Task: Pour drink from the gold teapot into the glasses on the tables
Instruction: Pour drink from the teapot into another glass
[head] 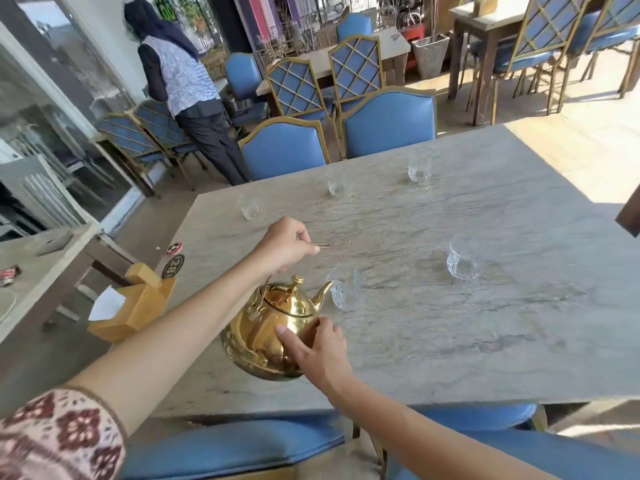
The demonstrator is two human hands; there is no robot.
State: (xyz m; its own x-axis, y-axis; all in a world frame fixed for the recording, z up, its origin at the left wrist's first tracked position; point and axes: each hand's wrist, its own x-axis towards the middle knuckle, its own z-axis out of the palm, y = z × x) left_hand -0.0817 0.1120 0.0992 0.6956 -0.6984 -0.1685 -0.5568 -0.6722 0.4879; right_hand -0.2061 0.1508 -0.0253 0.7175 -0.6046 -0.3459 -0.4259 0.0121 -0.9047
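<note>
Holding the gold teapot (273,327) tilted above the table's (485,341) near edge, toward its left corner.
Below, the right hand (322,351) cups the belly, thumb and fingers curved round it; the left hand (284,247) has fingers curled on the thin handle (260,292). The spout tip sits just beside the nearest glass (346,294). Another glass (460,259) stands further right; three more glasses (250,206) (336,185) (419,168) stand toward the far edge.

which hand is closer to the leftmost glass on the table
Left. The left hand, gripping the handle of the gold teapot, is just this side of the leftmost glass; the right hand, on the teapot's body, sits well nearer the person.
</note>
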